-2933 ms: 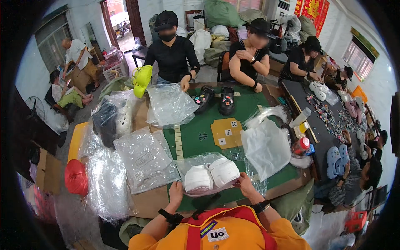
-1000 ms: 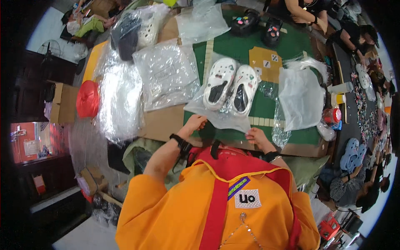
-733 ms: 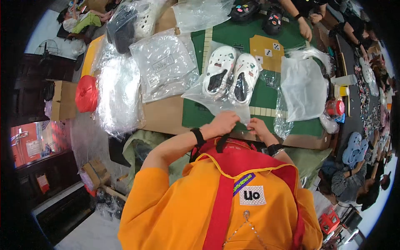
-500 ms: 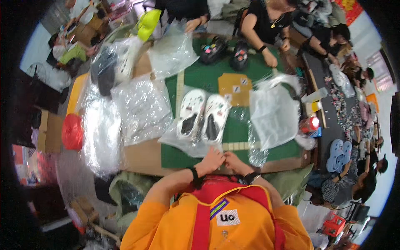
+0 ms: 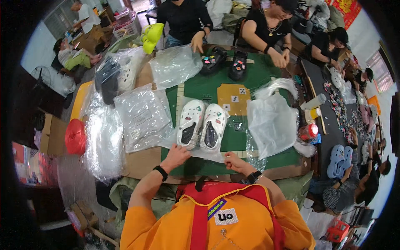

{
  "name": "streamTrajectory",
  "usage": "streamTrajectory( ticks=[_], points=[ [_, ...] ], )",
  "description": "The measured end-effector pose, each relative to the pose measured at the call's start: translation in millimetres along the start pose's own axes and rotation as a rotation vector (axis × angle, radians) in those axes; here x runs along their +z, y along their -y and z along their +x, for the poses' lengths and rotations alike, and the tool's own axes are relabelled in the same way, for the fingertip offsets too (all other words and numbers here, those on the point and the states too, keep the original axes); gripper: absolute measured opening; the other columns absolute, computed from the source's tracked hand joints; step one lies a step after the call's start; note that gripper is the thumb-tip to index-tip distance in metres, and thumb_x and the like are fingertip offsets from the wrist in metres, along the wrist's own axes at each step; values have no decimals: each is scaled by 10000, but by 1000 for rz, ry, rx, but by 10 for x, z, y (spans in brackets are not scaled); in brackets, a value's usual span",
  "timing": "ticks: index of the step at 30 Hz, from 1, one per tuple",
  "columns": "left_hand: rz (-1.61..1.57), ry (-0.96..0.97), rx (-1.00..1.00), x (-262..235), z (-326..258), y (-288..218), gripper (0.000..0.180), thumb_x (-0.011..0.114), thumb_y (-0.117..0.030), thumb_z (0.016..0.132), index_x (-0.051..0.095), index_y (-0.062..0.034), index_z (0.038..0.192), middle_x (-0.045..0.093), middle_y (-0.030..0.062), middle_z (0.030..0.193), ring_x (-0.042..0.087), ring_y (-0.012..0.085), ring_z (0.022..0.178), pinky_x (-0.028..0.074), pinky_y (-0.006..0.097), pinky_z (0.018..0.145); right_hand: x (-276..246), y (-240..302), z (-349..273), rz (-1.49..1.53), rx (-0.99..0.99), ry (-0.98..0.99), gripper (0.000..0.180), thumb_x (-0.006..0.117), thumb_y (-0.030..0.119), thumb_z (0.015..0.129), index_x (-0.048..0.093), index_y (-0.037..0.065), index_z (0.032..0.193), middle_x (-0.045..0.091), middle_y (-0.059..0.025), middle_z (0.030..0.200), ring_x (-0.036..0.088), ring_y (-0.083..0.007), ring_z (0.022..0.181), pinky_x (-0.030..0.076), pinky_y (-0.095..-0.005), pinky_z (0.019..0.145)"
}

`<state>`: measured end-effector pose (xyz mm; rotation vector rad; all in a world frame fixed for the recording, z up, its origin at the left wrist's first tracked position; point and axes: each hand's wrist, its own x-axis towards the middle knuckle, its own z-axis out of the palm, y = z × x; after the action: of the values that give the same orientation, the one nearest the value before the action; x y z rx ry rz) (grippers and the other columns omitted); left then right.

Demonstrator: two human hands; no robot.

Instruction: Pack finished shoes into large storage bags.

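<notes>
A pair of white clogs, the left clog [image 5: 191, 123] and the right clog [image 5: 214, 126], lies side by side with small charms on the toes. Beneath and around them is a clear plastic bag [image 5: 203, 154], its near edge toward me. My left hand [image 5: 177, 156] pinches that edge at its left corner, by the left clog's heel. At the opposite corner my right hand [image 5: 234, 161] has its fingers closed on the bag's edge. The bag is stretched between both hands.
A clear bag stack [image 5: 141, 121] lies left, a frosted bag [image 5: 271, 125] right. Black clogs [image 5: 238, 66] sit at the far edge of the green mat [image 5: 196, 89], near co-workers' hands. A red-lidded jar [image 5: 308, 132] and a bottle [image 5: 313, 102] stand at the right.
My hands, close together before, have moved apart along the bag's near edge, left hand leftward and right hand slightly rightward. A co-worker's hand at the far side has lowered toward the black clogs.
</notes>
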<state>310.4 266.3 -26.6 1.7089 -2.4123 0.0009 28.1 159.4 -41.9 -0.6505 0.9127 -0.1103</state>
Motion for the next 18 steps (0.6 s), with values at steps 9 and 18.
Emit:
streamTrajectory(
  ticks=[9,18],
  points=[
    [144,-14,-408,-189,-431,333,158,612,-264,667,546,-148,753,506,35,782,475,220,800,324,395,712,-62,46,-27,-60,157,81,289,496,21,729,382,44,993,429,-36,624,402,-111,492,364,-263,469],
    [-1567,-357,-1760,357,-246,-363,804,567,-559,660,280,-57,1220,315,162,1231,403,262,1034,331,430,828,-74,56,40,-204,139,114,227,482,66,755,398,77,965,444,-16,645,390,-87,512,355,-241,484]
  ],
)
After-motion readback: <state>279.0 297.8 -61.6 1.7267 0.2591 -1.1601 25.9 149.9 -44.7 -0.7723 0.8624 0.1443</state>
